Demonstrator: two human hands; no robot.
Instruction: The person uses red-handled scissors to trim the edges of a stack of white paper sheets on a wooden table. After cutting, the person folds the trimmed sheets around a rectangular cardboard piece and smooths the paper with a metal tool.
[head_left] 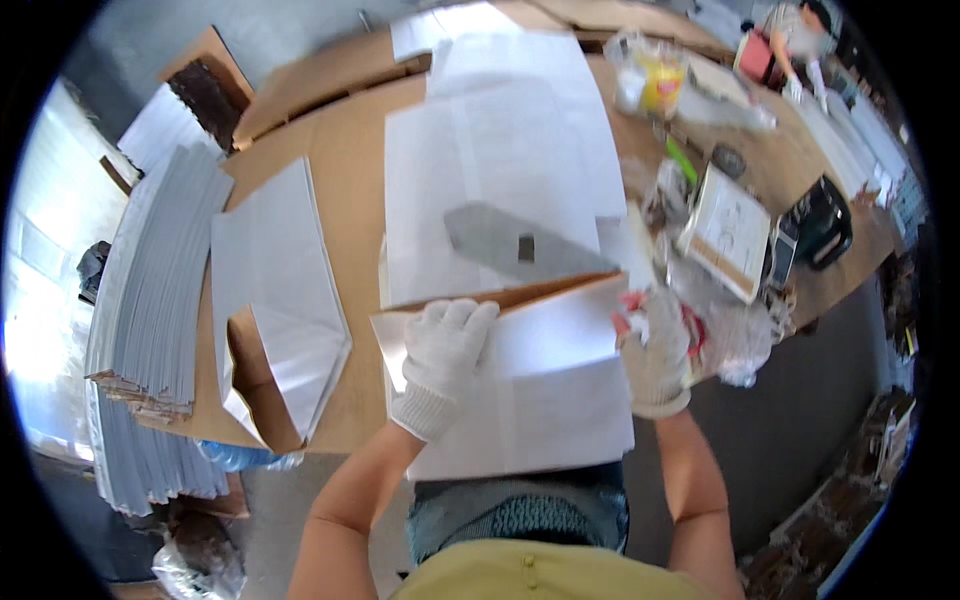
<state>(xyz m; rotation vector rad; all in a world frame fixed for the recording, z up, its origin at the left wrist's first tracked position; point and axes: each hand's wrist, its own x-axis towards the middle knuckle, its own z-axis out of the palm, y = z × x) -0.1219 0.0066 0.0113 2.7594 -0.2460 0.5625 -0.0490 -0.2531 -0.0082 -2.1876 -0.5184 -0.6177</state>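
In front of me lies a white paper bag [545, 345] with a brown inside, its end folded back and gaping along the upper edge. My left hand [450, 345], in a white knit glove, is bent over that edge and grips it. My right hand [655, 350], gloved too, has its fingers curled in at the bag's right edge; pinkish fingertips show, and the exact grip is partly hidden. Beyond the fold, a flat grey pointed plate [490, 240] with a dark square lies on stacked white paper sheets [480, 140].
On the left are another white bag [270, 240] with an open brown end and a tall stack of folded paper [165, 280]. To the right stand a boxy white item [725, 230], a black container [818, 222] and clear plastic wrap [735, 345]. A co-worker [795, 40] is at the far right.
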